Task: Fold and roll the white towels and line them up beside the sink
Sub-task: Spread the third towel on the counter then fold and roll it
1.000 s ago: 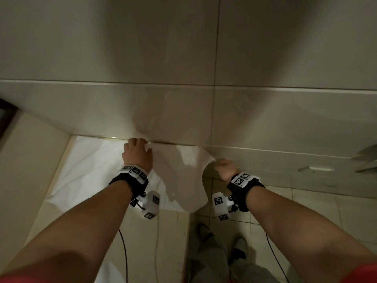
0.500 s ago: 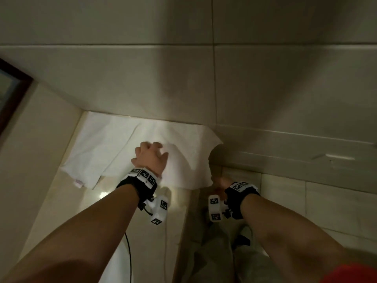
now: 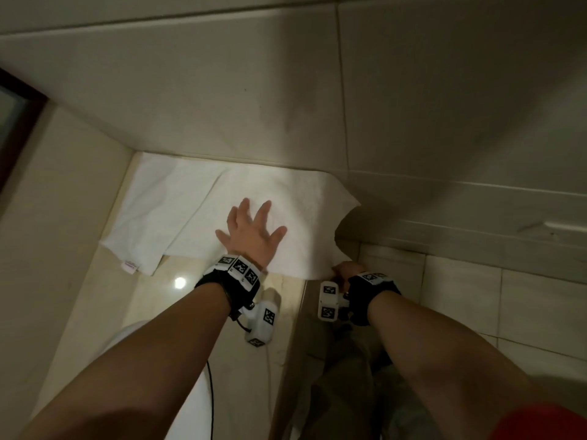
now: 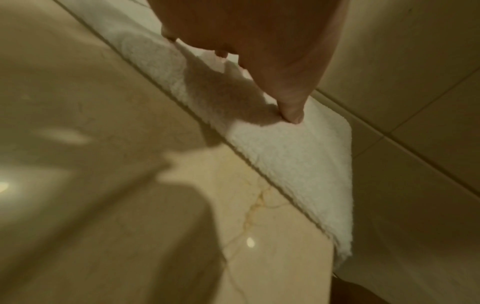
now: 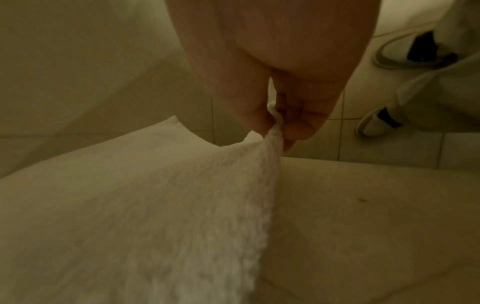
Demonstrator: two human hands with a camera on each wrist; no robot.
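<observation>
Head view is showing the left hand point(image 3: 251, 235) lying flat, fingers spread, on the towel point(image 3: 178, 208) on the counter point(image 3: 95, 300) while the right hand point(image 3: 347, 269) is pinching its near corner; keeping that pull taut while smoothing outward should be flattening the fold.

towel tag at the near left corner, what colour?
Pink tag on the white towel; head view shows it best.

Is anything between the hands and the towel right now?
Nothing visible. The left hand lies flat with spread fingers on the towel, which is spread on the counter. The right hand pinches the towel's near right corner at the counter's edge.
</observation>
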